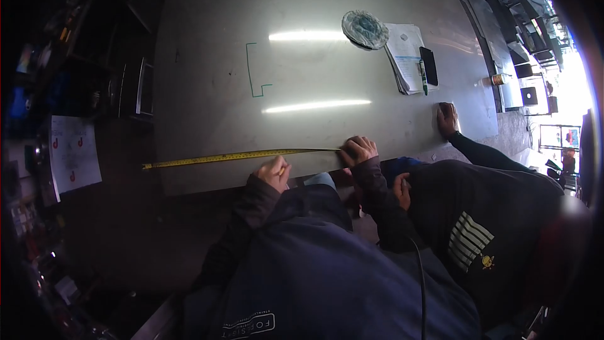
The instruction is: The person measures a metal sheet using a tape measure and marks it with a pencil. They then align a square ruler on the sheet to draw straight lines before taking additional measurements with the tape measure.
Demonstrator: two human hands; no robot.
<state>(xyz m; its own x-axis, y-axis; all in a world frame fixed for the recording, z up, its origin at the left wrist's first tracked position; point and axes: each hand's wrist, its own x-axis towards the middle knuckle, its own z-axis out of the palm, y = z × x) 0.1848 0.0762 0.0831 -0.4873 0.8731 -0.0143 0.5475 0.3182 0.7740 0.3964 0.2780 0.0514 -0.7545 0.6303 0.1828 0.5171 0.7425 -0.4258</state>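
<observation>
On the big grey metal sheet [207,25] we've got the yellow tape measure [220,158] pulled along the near edge and a green marker outline [251,70] drawn higher up, no mark by the tape yet, our right hand [360,150] fisted on its case end, left hand [275,173] curled shut just below it.

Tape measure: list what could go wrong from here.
The tape measure, stretched from the right hand to the left edge of the metal sheet, may slip off and snap back.
The left hand rests at the sheet's near edge, which could cut.
A co-worker's hand leaning on the sheet might shift it.
</observation>
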